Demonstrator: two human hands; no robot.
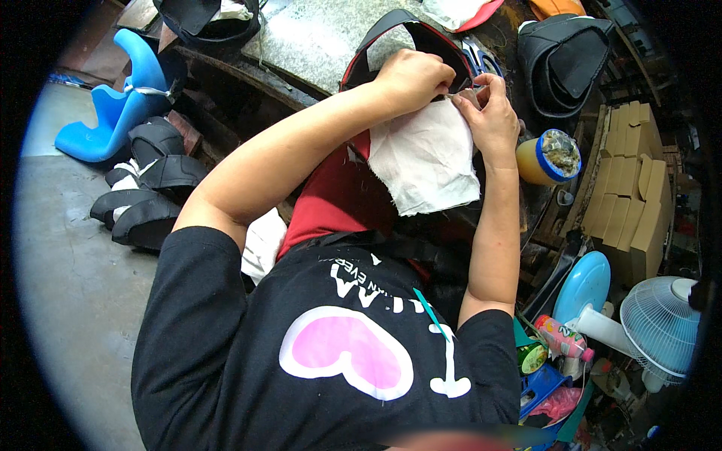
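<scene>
At the near edge of the worktable lies a curved black piece with red edging [391, 28], which looks like a shoe or bag part. My left hand [412, 79] is closed at its near rim, fingers curled over the edge. My right hand [490, 119] pinches the top of a white cloth [425, 161] with thumb and index finger, beside the left fingertips. The cloth hangs down over my red-covered lap. What my left fingers grip is hidden behind the knuckles. Blue-handled scissors [481, 56] lie just beyond my right hand.
A jar of yellowish paste [535, 159] stands right of my right hand. Another black piece [565, 64] sits behind it. Stacked cartons [624, 203], a fan [658, 323] and a pink bottle [560, 337] are at right. Black pieces [158, 169] and a blue moulded object [113, 113] lie left.
</scene>
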